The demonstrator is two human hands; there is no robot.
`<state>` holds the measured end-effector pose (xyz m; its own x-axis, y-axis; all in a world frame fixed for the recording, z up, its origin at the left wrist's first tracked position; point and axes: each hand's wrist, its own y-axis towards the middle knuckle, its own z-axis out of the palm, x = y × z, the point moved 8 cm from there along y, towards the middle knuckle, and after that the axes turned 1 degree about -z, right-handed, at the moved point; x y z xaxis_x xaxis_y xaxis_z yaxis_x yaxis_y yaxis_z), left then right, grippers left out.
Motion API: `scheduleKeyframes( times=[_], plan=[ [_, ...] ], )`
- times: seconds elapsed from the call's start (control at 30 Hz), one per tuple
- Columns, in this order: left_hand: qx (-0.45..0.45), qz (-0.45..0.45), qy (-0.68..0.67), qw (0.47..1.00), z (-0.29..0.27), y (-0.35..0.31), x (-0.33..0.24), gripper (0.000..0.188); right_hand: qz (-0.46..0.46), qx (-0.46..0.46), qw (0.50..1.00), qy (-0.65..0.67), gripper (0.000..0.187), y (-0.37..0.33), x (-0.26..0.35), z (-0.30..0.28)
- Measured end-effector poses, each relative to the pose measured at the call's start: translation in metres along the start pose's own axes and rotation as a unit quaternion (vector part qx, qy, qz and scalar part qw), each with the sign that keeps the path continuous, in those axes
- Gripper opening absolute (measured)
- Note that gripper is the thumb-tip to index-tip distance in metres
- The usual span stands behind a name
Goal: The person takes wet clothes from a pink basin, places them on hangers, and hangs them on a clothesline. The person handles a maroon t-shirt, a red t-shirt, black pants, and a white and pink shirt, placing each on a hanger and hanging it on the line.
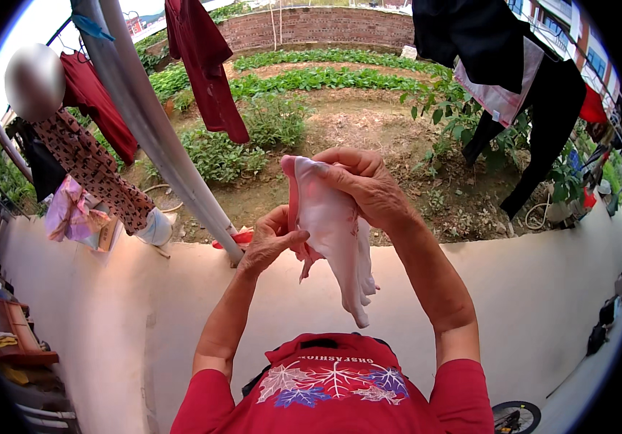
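Both hands hold up a small white and pink garment [334, 242] in front of my chest. My left hand [267, 237] is closed on its pink left edge, with the thumb pressed against the cloth. Higher up, the fingers and thumb of my right hand [364, 181] pinch the top of it. The white fabric hangs down in loose folds between and below the hands. What kind of garment it is, I cannot make out.
Dark red clothes [202, 69] hang at the upper left beside a slanting metal pole [159, 137]. Black clothes [542, 94] hang at the upper right. Another person in patterned clothing [90, 159] stands left, near a white bucket [155, 228]. Beyond the pale concrete floor [202, 311] lies a vegetable garden.
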<state>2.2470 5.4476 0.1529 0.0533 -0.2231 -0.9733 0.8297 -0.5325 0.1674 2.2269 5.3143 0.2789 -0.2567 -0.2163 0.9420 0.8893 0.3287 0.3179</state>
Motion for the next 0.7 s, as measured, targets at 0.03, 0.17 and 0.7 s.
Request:
scheduleKeyframes(
  times=[0.03,0.17,0.7],
  plan=[
    [0.003,-0.038,-0.032,0.999,0.000,0.003,0.022,0.033,-0.014,-0.039,0.999,-0.010,0.022,-0.003,0.008,-0.005],
    [0.037,-0.086,0.001,0.996,0.016,0.011,0.053,0.019,0.006,-0.091,0.995,-0.042,0.019,-0.020,0.009,-0.033],
    [-0.016,-0.015,-0.044,0.999,0.002,0.023,-0.022,0.008,-0.004,-0.258,0.939,-0.229,0.006,-0.126,0.026,-0.116]
  ],
)
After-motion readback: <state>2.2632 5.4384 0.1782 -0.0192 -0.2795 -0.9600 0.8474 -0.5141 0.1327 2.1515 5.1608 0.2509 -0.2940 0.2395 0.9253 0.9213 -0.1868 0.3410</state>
